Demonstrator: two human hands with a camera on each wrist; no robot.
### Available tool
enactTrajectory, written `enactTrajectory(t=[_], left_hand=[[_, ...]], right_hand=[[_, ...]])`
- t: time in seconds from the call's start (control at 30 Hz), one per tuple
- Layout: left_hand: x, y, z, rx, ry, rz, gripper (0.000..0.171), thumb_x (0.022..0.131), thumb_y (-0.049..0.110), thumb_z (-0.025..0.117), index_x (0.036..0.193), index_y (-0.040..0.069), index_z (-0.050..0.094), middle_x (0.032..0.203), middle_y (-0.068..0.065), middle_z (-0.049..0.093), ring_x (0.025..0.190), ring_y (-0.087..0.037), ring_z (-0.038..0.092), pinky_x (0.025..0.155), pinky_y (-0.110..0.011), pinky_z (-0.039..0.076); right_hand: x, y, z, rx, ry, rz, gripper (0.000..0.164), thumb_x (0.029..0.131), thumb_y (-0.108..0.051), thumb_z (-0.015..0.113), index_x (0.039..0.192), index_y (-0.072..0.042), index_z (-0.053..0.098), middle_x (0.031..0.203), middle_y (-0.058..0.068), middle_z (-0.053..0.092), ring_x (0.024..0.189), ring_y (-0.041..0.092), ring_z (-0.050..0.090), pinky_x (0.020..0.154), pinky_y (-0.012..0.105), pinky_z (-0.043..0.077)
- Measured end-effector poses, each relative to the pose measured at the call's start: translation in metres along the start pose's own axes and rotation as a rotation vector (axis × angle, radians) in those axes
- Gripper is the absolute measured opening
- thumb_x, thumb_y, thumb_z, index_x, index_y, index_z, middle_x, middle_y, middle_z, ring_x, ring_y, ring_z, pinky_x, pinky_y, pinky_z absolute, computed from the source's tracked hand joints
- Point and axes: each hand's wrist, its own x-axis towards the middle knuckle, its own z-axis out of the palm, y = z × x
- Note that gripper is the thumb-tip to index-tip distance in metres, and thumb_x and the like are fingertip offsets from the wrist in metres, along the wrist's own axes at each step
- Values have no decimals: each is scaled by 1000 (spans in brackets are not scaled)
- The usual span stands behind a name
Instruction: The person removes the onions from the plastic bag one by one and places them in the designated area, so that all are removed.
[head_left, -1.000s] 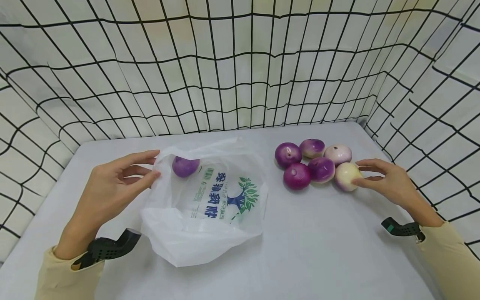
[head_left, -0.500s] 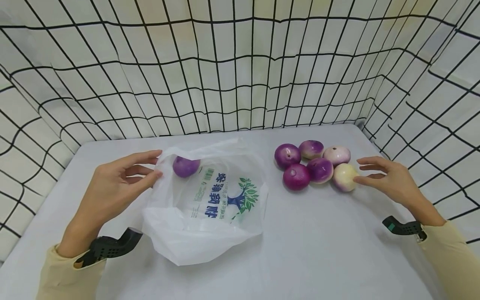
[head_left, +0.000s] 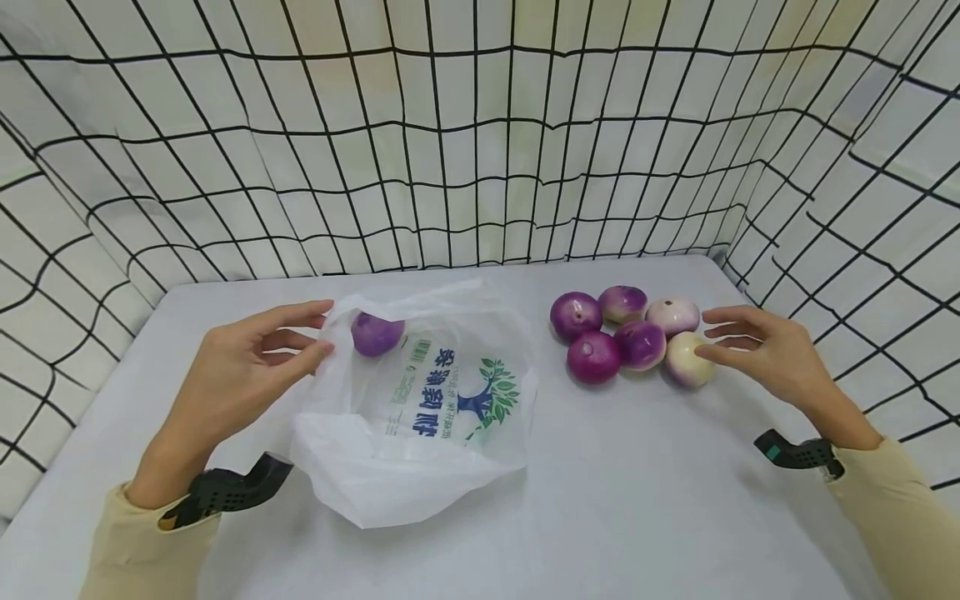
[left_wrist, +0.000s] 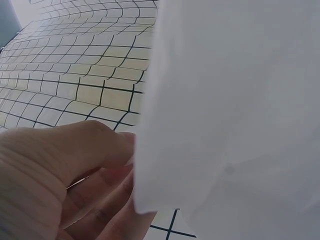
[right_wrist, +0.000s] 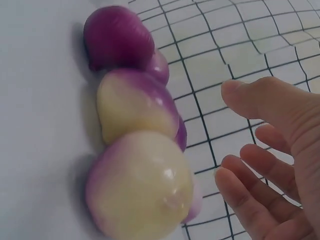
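Note:
My left hand (head_left: 247,367) pinches the left edge of the mouth of a white plastic bag (head_left: 390,492) between thumb and fingers. Printed characters and a green tree mark the bag, and a purple onion (head_left: 375,335) shows inside at its far left. In the left wrist view the white bag film (left_wrist: 230,125) fills the right side. My right hand (head_left: 780,358) hovers with fingers apart at the right of a pale onion (head_left: 690,363). From the right wrist, a gap shows between that hand's fingers and the yellowish onion (right_wrist: 140,185).
Several more onions cluster beside the pale one, among them a dark purple onion (head_left: 593,357) and a pinkish onion (head_left: 672,316). They sit on a white table (head_left: 630,500). Black grid netting (head_left: 480,125) over white cloth encloses the back and sides.
My right hand has shifted slightly left and up over the pale onion, fingers still spread. The left hand keeps its hold on the bag. The head view has tilted a little.

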Motion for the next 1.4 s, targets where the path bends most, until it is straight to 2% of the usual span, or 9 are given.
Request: enactTrajectory(t=[0.07,0.27,0.53,0.73,0.93,1.0,1.17,1.3,1.4], left_hand=[[-1,0,0,-6,-5,-7,49,88,4,80,135,11,69,116,-18,75,86,19,66,79,-1,54],[-1,-1,0,-21,-20,-26,48,89,6,80,136,12,69,119,-19,75,87,20,66,79,-2,54],[-1,-4,1,-21,-31,-48,48,91,10,79,137,14,68,120,-17,75,87,20,66,75,-2,55],[-1,-7,2,-12,-47,-58,49,92,13,79,140,16,66,124,-18,73,87,22,64,74,-3,55],[0,-8,3,-24,-22,-27,49,92,9,78,139,20,67,121,-17,74,85,19,66,74,-4,55],[1,-9,3,-32,-17,-14,47,92,7,77,136,21,69,120,-13,75,82,16,68,74,-4,56],[2,-9,4,-31,-25,-18,44,93,11,78,135,24,70,119,8,76,77,6,73,72,-7,56],[1,-9,5,-21,-41,-31,45,94,13,77,136,25,69,123,0,76,80,8,72,73,-7,56],[2,-9,6,-22,-50,-28,44,94,12,77,135,22,70,123,-9,75,84,13,70,75,-6,56]], right_hand=[[1,-8,4,23,9,-24,52,88,-27,84,133,-10,65,114,-37,60,94,-20,63,79,1,52],[3,-28,16,90,7,-96,45,87,-19,85,128,-10,68,116,-29,67,95,-15,67,80,3,54],[10,-55,36,167,-27,-285,45,86,-5,83,128,-1,67,111,-28,69,93,-7,70,83,6,57],[15,-77,55,201,-55,-316,40,85,-6,84,123,-6,71,109,-11,75,93,-3,71,84,10,59],[23,-97,78,293,-117,-364,40,84,-3,84,122,-1,71,112,-3,76,97,7,74,89,15,60],[25,-104,87,341,-153,-354,42,85,-3,83,124,1,69,115,6,76,100,10,75,91,16,61],[28,-120,111,405,-228,-323,45,85,-6,84,126,1,68,120,20,74,105,11,75,95,26,62],[29,-133,129,433,-268,-326,47,85,-7,84,129,-4,68,123,17,74,108,10,75,97,30,62],[30,-142,141,455,-287,-324,48,86,-8,84,131,-5,68,126,15,74,112,16,75,98,27,61]])
